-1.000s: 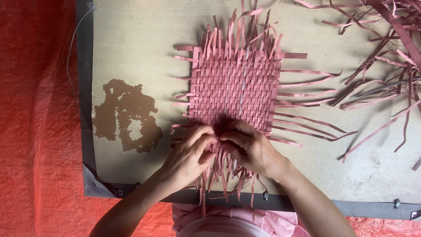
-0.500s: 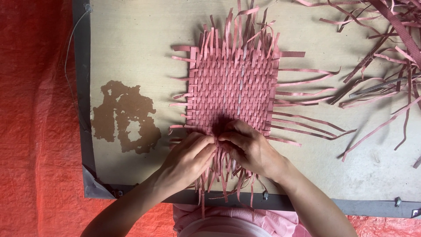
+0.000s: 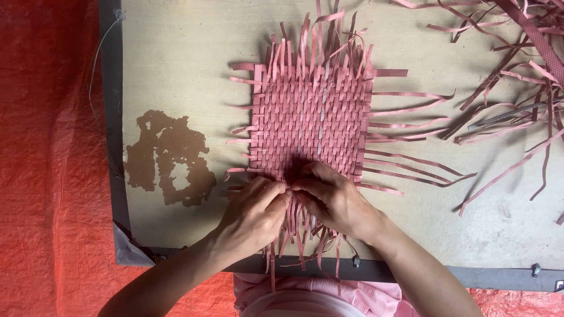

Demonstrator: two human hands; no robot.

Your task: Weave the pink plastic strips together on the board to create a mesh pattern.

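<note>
- Bright, even daylight; no glare.
- Soft short shadows fall left of and below the woven mat (image 3: 311,120) strips on the counter (image 3: 188,70).
- Dark shadow pocket above the fingers (image 3: 282,189).
- Focus sharp throughout; no visible edge distortion.

A pale, worn bench (image 3: 194,53) with a dark metal edge (image 3: 110,147) fills most of the frame; a ragged brown patch (image 3: 167,158) marks its surface at centre left. A pink woven mat (image 3: 311,117) lies flat at centre, loose ends fringing every side; a pile of loose pink strips (image 3: 505,88) sprawls at upper right; red sheeting (image 3: 47,176) lies under the bench at left.
</note>
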